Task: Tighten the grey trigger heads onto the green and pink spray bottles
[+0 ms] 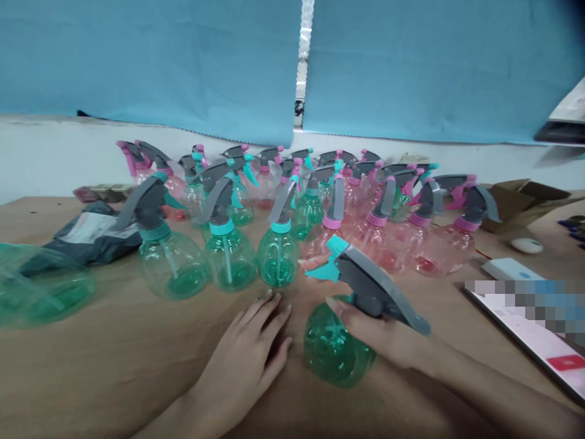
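My right hand [384, 332] is wrapped round the neck of a green spray bottle [336, 347] with a grey and teal trigger head; the bottle is tilted, its round body toward me and its nozzle pointing left. Flat on the wooden table [114, 366], my left hand [247, 360] lies palm down with fingers spread, just left of that bottle and holding nothing. Right behind my hands stands a row of three upright green spray bottles [228, 253].
Many more green and pink spray bottles [402, 244] crowd the table's middle and back. A crumpled green plastic bag [41, 292] and a dark grey package [91, 235] lie at left. At right are cardboard pieces [521, 201], a white mouse-like object [526, 245] and a white flat box [543, 341].
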{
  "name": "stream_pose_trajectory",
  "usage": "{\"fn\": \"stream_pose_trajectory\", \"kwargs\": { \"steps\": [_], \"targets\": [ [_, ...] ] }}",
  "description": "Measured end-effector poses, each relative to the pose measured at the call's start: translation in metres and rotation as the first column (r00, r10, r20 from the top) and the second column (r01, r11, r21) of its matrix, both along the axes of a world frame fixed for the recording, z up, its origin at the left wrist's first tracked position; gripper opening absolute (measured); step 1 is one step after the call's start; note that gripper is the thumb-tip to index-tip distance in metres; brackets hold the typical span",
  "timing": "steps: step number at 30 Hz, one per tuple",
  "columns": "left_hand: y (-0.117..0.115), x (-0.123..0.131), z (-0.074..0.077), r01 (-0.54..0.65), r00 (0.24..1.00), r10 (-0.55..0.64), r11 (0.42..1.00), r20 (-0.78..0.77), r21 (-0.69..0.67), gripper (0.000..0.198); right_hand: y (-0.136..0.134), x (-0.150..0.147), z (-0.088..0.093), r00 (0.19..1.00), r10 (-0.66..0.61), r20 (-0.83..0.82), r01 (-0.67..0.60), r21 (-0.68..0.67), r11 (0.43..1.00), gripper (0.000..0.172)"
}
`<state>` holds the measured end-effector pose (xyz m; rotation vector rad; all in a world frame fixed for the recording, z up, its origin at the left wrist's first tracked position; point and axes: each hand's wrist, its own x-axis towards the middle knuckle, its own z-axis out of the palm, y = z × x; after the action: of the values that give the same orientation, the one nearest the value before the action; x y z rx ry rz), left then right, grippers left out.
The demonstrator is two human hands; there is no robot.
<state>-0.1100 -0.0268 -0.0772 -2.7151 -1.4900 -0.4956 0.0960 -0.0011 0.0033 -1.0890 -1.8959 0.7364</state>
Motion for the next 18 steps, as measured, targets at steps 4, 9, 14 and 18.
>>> {"fn": "stream_pose_trajectory", "kwargs": {
  "steps": [4, 9, 14, 18],
  "targets": [
    [0.000, -0.001, -0.002, 0.006, 0.999, -0.006, 1.000, 0.045, -0.007, 0.042, 0.000, -0.001, -0.005, 0.995, 0.062, -0.076, -0.061, 0.009, 0.998, 0.038],
    [0.000, -0.002, -0.003, 0.000, 0.999, 0.000, 1.000, 0.034, -0.004, 0.041, 0.002, 0.000, -0.011, 0.987, 0.094, -0.132, -0.095, 0.000, 0.995, 0.042],
    [0.000, -0.002, -0.003, 0.004, 1.000, -0.004, 1.000, -0.003, -0.005, 0.042, 0.006, 0.001, -0.019, 0.988, 0.114, -0.107, -0.115, 0.004, 0.993, 0.045],
    [0.001, -0.002, -0.003, 0.011, 1.000, -0.011, 1.000, -0.007, -0.003, 0.042, 0.011, 0.001, -0.027, 0.985, 0.130, -0.116, -0.132, -0.003, 0.991, 0.044]
  ]
}}
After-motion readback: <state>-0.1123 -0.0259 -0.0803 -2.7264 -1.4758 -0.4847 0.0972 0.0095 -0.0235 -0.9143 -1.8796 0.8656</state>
